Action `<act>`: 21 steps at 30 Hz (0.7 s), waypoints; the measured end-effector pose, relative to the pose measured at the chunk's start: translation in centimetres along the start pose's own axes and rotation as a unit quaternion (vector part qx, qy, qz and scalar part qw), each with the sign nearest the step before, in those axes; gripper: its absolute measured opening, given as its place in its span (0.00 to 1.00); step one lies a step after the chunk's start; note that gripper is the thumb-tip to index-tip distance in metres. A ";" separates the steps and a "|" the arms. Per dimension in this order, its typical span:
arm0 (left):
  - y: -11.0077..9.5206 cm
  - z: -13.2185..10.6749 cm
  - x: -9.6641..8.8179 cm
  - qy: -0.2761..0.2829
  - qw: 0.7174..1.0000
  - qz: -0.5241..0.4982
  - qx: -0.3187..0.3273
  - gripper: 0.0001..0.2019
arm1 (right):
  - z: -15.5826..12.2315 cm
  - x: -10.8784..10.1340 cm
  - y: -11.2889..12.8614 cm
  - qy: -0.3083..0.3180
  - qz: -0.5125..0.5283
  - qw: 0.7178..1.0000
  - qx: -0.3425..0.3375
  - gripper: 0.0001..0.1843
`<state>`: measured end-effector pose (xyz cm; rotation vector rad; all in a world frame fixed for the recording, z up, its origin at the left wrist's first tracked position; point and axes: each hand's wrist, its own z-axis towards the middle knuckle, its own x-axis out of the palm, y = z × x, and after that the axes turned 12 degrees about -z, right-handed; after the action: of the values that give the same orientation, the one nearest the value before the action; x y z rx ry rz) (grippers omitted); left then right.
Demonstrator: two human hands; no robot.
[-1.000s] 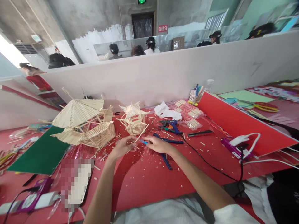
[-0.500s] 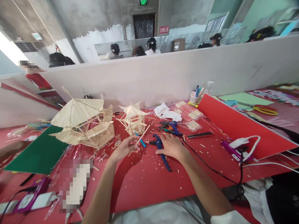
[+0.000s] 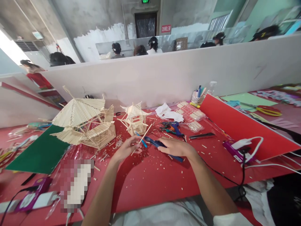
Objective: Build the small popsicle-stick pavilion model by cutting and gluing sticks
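Observation:
My left hand (image 3: 128,147) is closed, pinching a thin wooden stick (image 3: 146,133) that slants up to the right. Right beside its fingers is a blue pen (image 3: 141,140); I cannot tell whether the hand holds it or it lies on the table. My right hand (image 3: 175,147) has its fingers round a blue-handled cutter (image 3: 177,157), whose head points left towards the stick. Just behind the hands stands a small pavilion model of sticks (image 3: 135,117). A larger stick pavilion (image 3: 87,122) is to the left.
Stick offcuts litter the red table (image 3: 150,185). Behind my right hand lie a glue gun (image 3: 175,128), a black pen-like tool (image 3: 201,136) and packs of sticks (image 3: 190,114). A red board (image 3: 244,125) leans at right, beside a purple power strip (image 3: 235,151). A green board (image 3: 39,153) lies left.
My right hand has closed on the cutter and turned it, so its head now lies further left, close to the stick. My left hand has hardly moved.

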<state>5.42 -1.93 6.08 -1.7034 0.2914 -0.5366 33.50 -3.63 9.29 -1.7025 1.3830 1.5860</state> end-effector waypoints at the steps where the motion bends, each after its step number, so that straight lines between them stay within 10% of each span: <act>1: 0.0 0.0 0.0 0.003 1.000 0.000 0.000 0.24 | 0.0 0.0 -0.1 0.000 0.016 1.000 -0.024 0.20; 21: 0.3 -0.1 -0.8 -0.039 0.999 0.011 0.004 0.30 | 1.9 1.7 0.7 -0.081 0.107 0.988 -0.080 0.21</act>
<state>4.73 -1.66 5.69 -1.7063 0.2516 -0.4538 31.65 -2.92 7.49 -1.5101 1.4296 1.9548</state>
